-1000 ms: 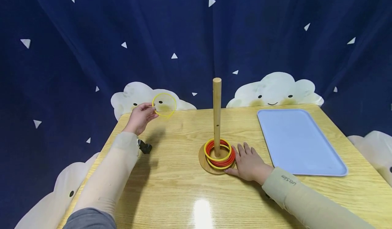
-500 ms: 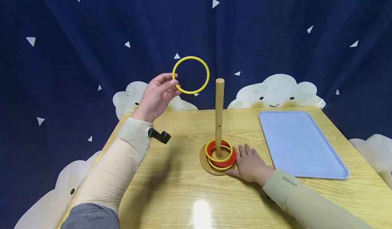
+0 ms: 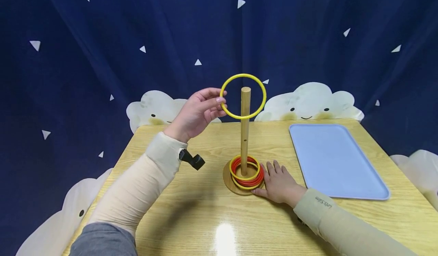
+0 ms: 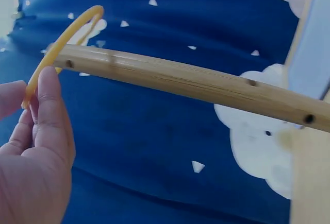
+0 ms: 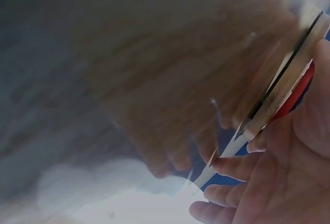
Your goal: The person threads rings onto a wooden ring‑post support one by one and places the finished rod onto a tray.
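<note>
My left hand (image 3: 202, 111) pinches a yellow ring (image 3: 243, 75) by its left side, thumb against fingers. The ring's loop encircles the top end of an upright wooden post (image 3: 245, 134); in the left wrist view the tilted ring (image 4: 62, 41) is at the post's tip (image 4: 180, 80). Several red and yellow rings (image 3: 256, 182) lie stacked around the foot of the post, on its round wooden base (image 3: 227, 180). My right hand (image 3: 278, 183) rests with straight fingers against the right side of the base. In the right wrist view, a red ring (image 5: 296, 98) shows beside the palm.
A pale blue tray (image 3: 338, 157) lies on the wooden table (image 3: 191, 225) at the right, beyond my right hand. A dark blue curtain (image 3: 164, 27) with clouds and white triangles hangs behind the table. A black wrist camera (image 3: 192, 159) sticks out from my left sleeve.
My left hand has carried the yellow ring up from the left, then rightward and slightly down over the post's top. The right hand and the stacked rings have stayed in place.
</note>
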Available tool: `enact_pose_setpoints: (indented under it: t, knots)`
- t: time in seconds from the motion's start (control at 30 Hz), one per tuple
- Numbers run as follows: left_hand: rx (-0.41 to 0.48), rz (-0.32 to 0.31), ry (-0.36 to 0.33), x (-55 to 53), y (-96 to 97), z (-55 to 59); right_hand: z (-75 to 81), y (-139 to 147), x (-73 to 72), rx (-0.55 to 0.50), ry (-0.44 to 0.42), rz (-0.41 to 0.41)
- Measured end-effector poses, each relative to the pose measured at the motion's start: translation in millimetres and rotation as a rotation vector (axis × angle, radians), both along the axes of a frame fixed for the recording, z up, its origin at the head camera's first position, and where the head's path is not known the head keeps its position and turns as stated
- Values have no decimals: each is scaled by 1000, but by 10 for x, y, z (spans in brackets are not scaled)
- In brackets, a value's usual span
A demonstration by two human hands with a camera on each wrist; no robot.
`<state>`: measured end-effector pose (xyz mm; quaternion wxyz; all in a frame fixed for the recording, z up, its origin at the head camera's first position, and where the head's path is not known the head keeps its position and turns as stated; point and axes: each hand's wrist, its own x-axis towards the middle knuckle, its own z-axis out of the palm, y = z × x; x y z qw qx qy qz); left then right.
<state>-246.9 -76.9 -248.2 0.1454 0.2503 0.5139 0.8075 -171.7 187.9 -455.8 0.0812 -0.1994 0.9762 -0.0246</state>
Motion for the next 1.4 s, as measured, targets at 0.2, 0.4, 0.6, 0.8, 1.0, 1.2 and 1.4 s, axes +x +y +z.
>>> enact_pose_setpoints:
  t: [0.2,0.4,0.6,0.8,1.0,1.2,1.4]
  knots:
    - [-109,-9,-67,-42,64,-242,51,-29,21,-20,-20,-12]
    - [-217,-32,-131,-60,109,-550,72,-40,25,-19,-29,-24]
    - [-293,-39,-202,-55,113,-881,78,-44,19,-4,-33,-39]
    - [-339,-49,-263,-41,105,-1189,10,-20,-11,9,-10,-28]
    - [-364,-67,-295,-7,97,-1445,-63,11,-37,18,5,-16]
    - [-384,-76,-336,26,86,-1649,-50,-10,-32,38,-2,-13]
    - [-393,-58,-339,29,87,-1736,23,-33,-17,7,-31,-20]
